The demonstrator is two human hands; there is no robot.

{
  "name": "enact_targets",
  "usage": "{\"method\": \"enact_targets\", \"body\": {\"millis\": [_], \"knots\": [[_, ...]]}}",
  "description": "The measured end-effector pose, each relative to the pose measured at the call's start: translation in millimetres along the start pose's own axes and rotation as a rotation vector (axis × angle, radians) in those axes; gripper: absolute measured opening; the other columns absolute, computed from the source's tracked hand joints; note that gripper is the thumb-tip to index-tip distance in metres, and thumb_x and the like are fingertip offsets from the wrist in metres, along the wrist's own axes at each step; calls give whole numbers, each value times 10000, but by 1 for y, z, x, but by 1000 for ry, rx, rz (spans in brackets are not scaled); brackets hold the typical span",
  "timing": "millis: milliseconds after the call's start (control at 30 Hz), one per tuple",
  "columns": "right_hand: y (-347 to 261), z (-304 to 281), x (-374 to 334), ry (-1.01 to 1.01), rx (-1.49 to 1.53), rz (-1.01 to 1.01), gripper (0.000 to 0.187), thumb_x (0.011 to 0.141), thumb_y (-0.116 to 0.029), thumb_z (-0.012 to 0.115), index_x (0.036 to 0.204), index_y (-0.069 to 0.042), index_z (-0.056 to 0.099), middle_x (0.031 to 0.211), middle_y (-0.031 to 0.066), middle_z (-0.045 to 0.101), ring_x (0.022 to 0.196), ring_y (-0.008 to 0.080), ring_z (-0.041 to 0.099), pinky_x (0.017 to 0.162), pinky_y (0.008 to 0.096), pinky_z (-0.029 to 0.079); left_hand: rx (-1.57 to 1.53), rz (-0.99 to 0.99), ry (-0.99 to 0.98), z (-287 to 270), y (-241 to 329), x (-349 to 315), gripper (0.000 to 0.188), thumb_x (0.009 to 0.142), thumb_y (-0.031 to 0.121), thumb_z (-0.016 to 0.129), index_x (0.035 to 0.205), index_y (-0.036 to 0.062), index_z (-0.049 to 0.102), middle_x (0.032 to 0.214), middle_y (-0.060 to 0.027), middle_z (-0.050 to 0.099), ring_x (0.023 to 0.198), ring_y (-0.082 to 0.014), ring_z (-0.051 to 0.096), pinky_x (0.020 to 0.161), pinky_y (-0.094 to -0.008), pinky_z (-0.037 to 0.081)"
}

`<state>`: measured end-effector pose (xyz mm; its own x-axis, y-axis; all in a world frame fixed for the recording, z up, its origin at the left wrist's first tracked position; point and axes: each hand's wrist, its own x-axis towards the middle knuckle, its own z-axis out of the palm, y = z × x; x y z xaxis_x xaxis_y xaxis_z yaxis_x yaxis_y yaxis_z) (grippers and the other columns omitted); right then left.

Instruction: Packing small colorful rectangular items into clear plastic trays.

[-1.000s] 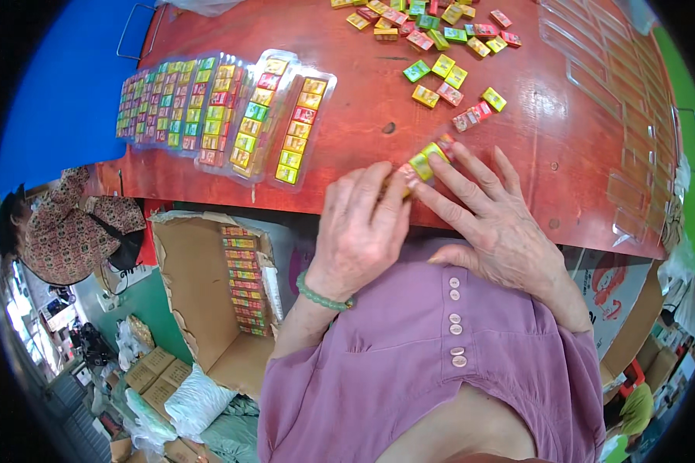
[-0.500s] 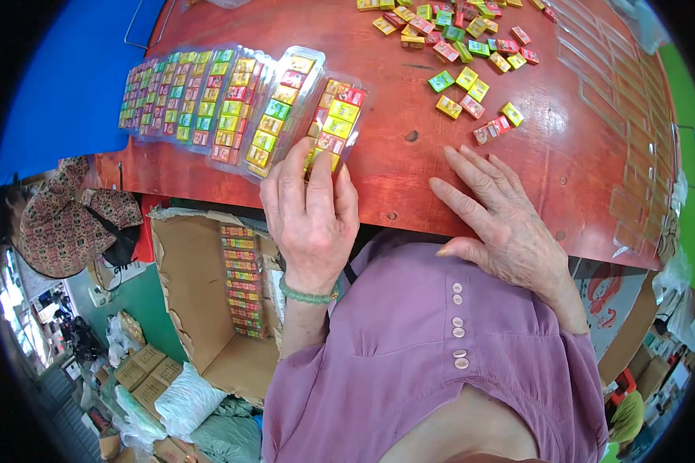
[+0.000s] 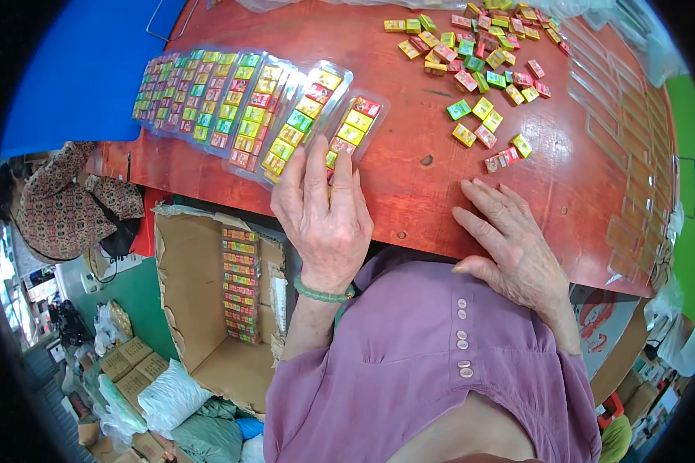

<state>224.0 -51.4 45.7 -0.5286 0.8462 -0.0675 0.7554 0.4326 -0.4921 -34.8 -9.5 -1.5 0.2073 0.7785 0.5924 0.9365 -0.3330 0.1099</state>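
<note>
My left hand (image 3: 328, 220), with a green bead bracelet (image 3: 323, 295), has its fingers bent around the near end of a clear plastic tray (image 3: 381, 106). Small yellow and red boxes (image 3: 350, 133) sit in this tray, the rightmost of a row; my fingers hide its near end. Directly left of it lies a filled tray (image 3: 293, 133) with yellow, red and green boxes. My right hand (image 3: 510, 243) is open, palm down at the table's near edge, fingers apart, holding nothing. Beyond its fingertips lie a red box (image 3: 502, 159) and a yellow box (image 3: 521, 145).
More filled trays (image 3: 201, 96) overlap toward the left of the red table (image 3: 409, 197). Loose small boxes (image 3: 483, 58) are scattered at the far side. Empty clear trays (image 3: 633, 166) lie at right. Below the edge stands an open carton (image 3: 189, 285) holding packed boxes. A person (image 3: 77, 204) is at left.
The whole view has shifted slightly, so the table sits lower and further right. My left fingers have slid a little further over the tray's near end. My right hand stays open.
</note>
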Motion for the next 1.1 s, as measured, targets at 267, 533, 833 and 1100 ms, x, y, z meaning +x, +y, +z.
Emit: {"method": "enact_targets", "body": {"millis": [267, 533, 833, 1100], "knots": [[3, 9, 16, 67, 37, -12, 658, 906, -481, 690, 1348, -2, 598, 1522, 240, 481, 1442, 384, 443, 1199, 547, 336, 242, -3, -268, 16, -6, 15, 514, 966, 218, 676, 1442, 69, 552, 1635, -176, 379, 1506, -421, 341, 1176, -621, 304], [30, -16, 5, 335, 72, 14, 558, 915, -403, 727, 1274, 11, 624, 1424, 218, 546, 1330, 380, 530, 1131, 513, 410, 285, 58, -273, 9, -4, 19, 499, 1020, 157, 601, 1491, 33, 491, 1635, -182, 370, 1499, -406, 354, 1171, -645, 299], [68, -1, 30, 649, -189, 150, 486, 911, -310, 745, 1310, -68, 612, 1416, 200, 549, 1364, 414, 475, 1107, 553, 412, -325, 263, -383, 37, 65, 57, 529, 974, 88, 637, 1474, -8, 492, 1604, -212, 398, 1495, -423, 353, 1208, -536, 331], [57, -4, -9, 402, -104, 317, 349, 932, -171, 708, 1249, -37, 646, 1275, 173, 601, 1195, 368, 580, 969, 463, 515, -495, 332, -418, 41, 93, 50, 419, 935, -4, 634, 1349, -45, 589, 1461, -210, 542, 1414, -410, 469, 1125, -465, 459]]}}
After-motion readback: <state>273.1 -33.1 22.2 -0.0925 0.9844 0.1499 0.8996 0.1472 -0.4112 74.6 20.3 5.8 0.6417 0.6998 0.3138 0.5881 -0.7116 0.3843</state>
